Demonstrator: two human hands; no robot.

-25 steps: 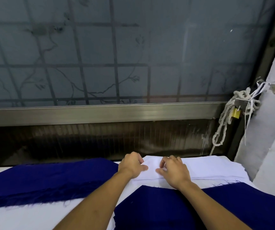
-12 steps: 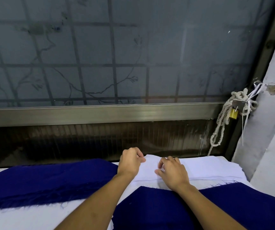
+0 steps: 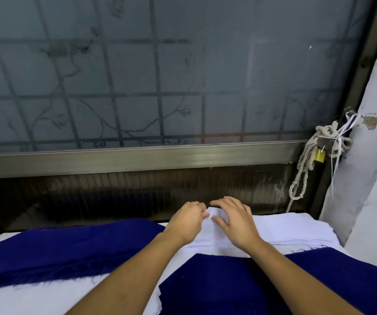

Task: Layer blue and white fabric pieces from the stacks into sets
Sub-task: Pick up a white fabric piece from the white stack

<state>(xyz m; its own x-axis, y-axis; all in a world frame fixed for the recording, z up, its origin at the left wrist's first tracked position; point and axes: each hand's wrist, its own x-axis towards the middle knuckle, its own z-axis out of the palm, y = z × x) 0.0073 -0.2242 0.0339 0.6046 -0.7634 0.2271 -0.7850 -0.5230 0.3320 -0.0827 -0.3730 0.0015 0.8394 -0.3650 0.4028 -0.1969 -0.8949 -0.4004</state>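
A stack of white fabric pieces [image 3: 292,228] lies at the far right of the table. My left hand [image 3: 186,221] pinches the raised far-left corner of its top white piece [image 3: 211,213]. My right hand [image 3: 235,220] hovers over the same corner with fingers spread, touching the fabric. A stack of dark blue fabric [image 3: 53,248] with a frayed edge lies at the left. Another blue piece [image 3: 228,287] lies in front under my forearms, on white fabric.
A frosted window with a metal frame [image 3: 137,159] runs behind the table. A knotted rope with a brass padlock [image 3: 319,155] hangs at the right by a white wall [image 3: 374,178]. The table's far edge meets a dark ribbed panel.
Both hands have slid toward the far edge of the white stack. The right hand's fingers have opened and spread, and the corner of the top white piece has lifted between the hands.
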